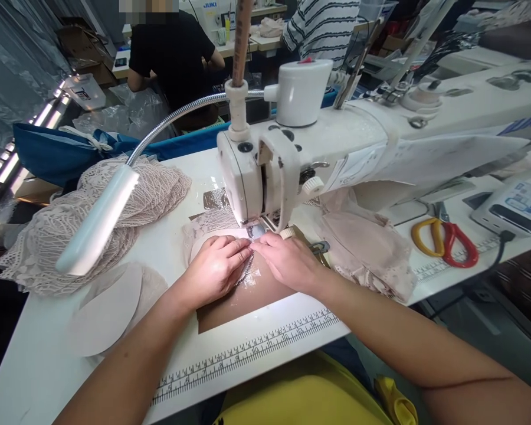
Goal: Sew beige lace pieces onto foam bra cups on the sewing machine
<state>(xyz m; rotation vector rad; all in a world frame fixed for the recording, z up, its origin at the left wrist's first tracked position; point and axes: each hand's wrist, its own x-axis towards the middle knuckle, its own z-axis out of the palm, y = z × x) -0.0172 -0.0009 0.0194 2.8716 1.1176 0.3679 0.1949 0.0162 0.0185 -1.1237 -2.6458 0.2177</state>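
Under the needle area of a white sewing machine lies a pale pink lace piece, on brown tape stuck to the table. My left hand rests on this piece just in front of the presser foot, its fingers together and pressing down. From the right, my right hand meets it, with fingertips closed at the fabric edge beside the foot. The material under the fingertips is mostly hidden.
Stacked lace pieces and round pale pads lie left, below a lamp. More lace cups, scissors and a control box are right. A ruler strip runs along the front. Two people sit beyond.
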